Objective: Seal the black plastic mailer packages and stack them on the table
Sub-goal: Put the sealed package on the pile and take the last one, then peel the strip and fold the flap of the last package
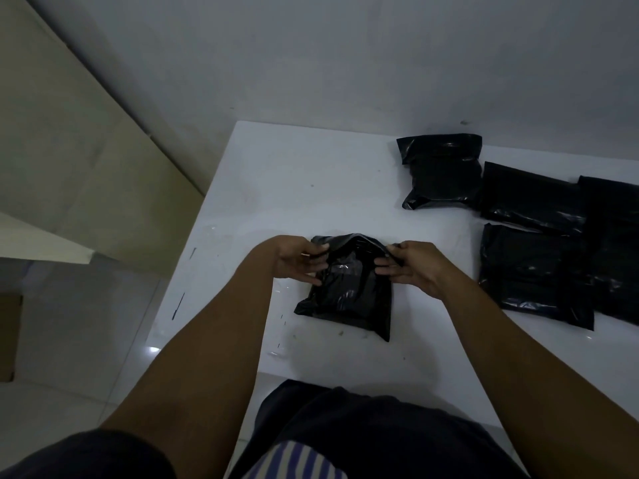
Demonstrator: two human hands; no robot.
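Left hand (pixel 298 261): pinches mailer (pixel 345 295) at its top left corner.
Mailer: lying on table (pixel 294 174), mouth lifted between both hands.
Right hand (pixel 413 266): grips the top right corner, fingers curled.
Other mailers (pixel 532 274): four on the right, some overlapping.

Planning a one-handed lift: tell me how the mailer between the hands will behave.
The mailer likely flops at its top, where the film creases between the left hand and right hand. Its glossy skin looks slippery, so it may slide on the table. The bulging lower part suggests soft contents.
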